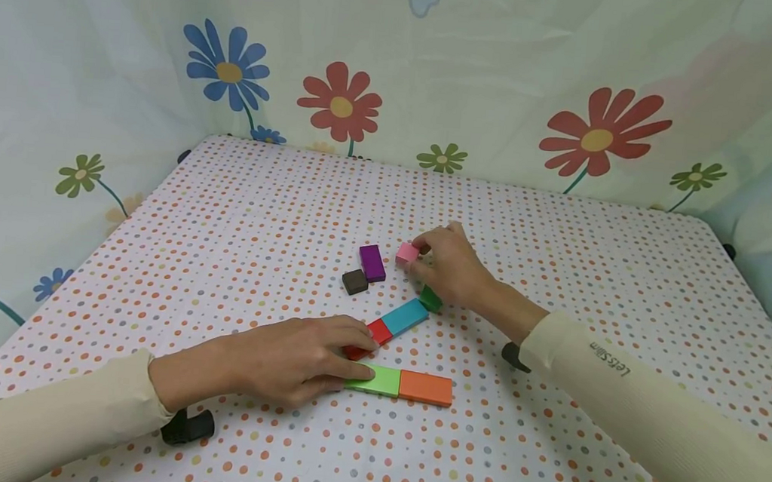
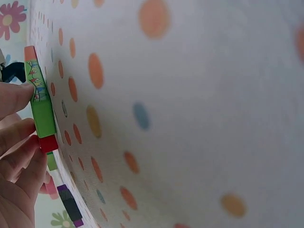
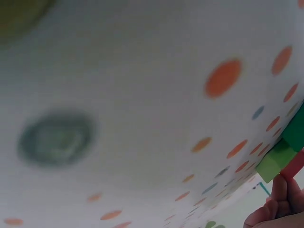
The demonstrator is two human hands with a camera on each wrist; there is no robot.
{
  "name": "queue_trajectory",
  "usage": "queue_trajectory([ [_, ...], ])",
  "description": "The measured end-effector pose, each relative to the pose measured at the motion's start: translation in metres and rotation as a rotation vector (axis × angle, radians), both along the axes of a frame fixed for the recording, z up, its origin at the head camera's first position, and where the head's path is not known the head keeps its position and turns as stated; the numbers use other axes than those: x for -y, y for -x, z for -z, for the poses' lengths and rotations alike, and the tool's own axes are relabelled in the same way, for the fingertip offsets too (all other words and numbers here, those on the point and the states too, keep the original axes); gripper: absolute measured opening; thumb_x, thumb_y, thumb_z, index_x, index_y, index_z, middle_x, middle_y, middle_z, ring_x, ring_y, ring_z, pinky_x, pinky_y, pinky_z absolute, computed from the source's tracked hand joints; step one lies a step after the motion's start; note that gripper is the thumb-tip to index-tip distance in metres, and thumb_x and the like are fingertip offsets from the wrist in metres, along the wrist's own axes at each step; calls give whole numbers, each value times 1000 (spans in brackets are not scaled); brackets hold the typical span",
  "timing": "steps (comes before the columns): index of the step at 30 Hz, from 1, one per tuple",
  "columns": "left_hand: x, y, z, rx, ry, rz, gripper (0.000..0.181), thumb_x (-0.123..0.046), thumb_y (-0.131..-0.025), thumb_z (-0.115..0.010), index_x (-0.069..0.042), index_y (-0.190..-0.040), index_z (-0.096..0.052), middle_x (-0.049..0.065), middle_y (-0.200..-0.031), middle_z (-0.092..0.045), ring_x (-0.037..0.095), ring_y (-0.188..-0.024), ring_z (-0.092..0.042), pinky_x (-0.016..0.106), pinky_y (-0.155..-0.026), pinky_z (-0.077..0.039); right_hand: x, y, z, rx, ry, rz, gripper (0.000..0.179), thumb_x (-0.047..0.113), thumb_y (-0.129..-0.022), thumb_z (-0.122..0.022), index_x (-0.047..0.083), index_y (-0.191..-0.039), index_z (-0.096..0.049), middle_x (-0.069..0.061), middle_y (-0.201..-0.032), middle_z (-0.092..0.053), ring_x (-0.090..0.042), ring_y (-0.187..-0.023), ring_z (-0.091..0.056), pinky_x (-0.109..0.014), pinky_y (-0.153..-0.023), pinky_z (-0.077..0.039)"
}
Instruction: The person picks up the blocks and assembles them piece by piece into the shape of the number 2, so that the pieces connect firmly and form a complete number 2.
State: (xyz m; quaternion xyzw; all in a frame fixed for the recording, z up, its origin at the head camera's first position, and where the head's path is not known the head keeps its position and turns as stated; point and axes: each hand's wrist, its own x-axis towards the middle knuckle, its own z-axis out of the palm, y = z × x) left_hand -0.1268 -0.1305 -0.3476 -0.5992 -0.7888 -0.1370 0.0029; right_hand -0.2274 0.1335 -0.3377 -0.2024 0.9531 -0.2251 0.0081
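Smooth, matt painted blocks, seemingly wood, lie on a dotted tablecloth [image 1: 559, 285] of soft, matt woven fabric: a pink block [image 1: 407, 253], purple block [image 1: 372, 263], brown block [image 1: 355, 282], and a light green block [image 1: 382, 381] with a printed sticker on one face. Thin, flower-printed cloth [image 1: 508, 76] drapes behind. The sleeves [image 1: 651, 413] are smooth cream knit.

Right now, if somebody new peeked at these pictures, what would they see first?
Probably the two hands in the middle of the dotted table. The right hand pinches a small pink block, and the left hand rests its fingers on a light green block that touches an orange block.
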Motion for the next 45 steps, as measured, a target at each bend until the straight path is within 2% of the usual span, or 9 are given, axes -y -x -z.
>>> queue_trajectory([
  [5,0,0,-1,-1,5,2,28,-18,-99,-63,-19,-125,-73,4,-138,-58,19,-135,-47,32,-116,-38,-1,2,0,45,61,53,34,18,-95,-71,-2,-122,-67,-13,-115,-69,-27,-109,-46,-33,-76,-50],
  [13,0,0,-3,3,14,-6,28,-17,-99,-63,-19,-125,-73,4,-138,-58,19,-135,-46,33,-116,-39,0,3,0,37,73,83,33,19,-93,-74,-3,-117,-69,-13,-105,-70,-28,-106,-47,-32,-70,-51],
  [21,-1,0,-2,1,5,3,29,-17,-98,-64,-19,-125,-73,5,-138,-58,19,-135,-47,33,-116,-38,1,2,2,26,47,101,32,19,-93,-74,-3,-117,-70,-13,-102,-70,-28,-102,-47,-33,-72,-49],
  [31,-1,0,-1,2,0,5,29,-17,-98,-64,-18,-125,-73,5,-138,-58,19,-134,-47,32,-116,-39,0,3,3,36,40,113,32,19,-93,-74,-3,-115,-71,-13,-99,-70,-26,-99,-48,-30,-66,-50],
  [45,0,-1,-1,11,-1,-1,29,-17,-98,-65,-18,-125,-74,5,-139,-58,19,-134,-47,33,-115,-39,-1,2,3,37,12,136,32,23,-93,-74,-4,-110,-71,-13,-93,-69,-27,-98,-49,-32,-68,-49],
])
